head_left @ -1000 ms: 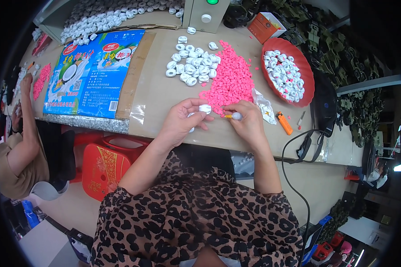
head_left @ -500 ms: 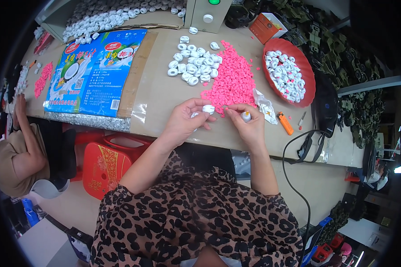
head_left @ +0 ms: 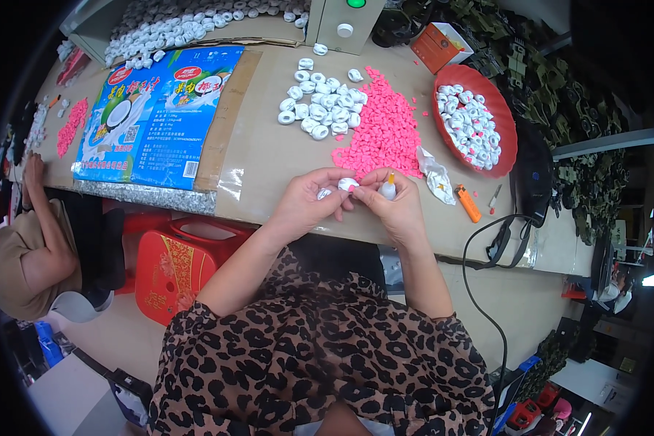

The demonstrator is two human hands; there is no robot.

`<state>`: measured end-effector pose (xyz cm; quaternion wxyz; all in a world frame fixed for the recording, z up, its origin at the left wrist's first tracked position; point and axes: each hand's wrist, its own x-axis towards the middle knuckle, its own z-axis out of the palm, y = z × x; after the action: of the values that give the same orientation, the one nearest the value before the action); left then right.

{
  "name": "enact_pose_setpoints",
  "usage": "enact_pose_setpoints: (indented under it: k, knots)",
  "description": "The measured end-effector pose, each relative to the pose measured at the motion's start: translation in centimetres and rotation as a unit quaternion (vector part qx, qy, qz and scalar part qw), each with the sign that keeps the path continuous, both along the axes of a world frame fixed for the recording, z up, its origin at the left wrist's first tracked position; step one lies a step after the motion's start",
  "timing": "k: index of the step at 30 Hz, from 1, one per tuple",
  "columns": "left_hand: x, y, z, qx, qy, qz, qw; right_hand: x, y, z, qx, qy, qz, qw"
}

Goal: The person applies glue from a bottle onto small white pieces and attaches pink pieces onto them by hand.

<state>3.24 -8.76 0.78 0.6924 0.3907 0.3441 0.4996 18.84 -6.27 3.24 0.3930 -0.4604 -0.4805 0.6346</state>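
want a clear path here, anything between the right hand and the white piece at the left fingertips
Nothing visible blocks the way: only a small pink piece shows between the right hand and that white piece in the left hand. The yellow-tipped bottle is off to the right.

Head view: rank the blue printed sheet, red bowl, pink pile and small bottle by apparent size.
1. Blue printed sheet
2. Red bowl and pink pile: too alike to rank
3. Small bottle, partly hidden by the right hand
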Motion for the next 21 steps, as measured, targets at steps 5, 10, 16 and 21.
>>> enact_pose_setpoints:
  k: [5, 10, 16, 21]
  knots:
    - [-0.1, 0.0, -0.2, -0.004, 0.007, 0.001, 1.000, -0.1, 0.1, 0.1, 0.002, -0.031, 0.000, 1.000]
    - [-0.5, 0.0, -0.1, -0.002, 0.022, -0.019, 1.000, -0.6, -0.1, 0.0, 0.035, -0.046, -0.008, 0.998]
    - [0.1, 0.1, 0.0, -0.033, -0.004, 0.020, 0.999, -0.8, -0.5, -1.3, 0.093, -0.059, -0.035, 0.993]
    - [0.2, 0.1, 0.4, -0.043, 0.000, 0.025, 0.999, -0.8, -0.6, -1.3, 0.091, -0.005, -0.032, 0.995]
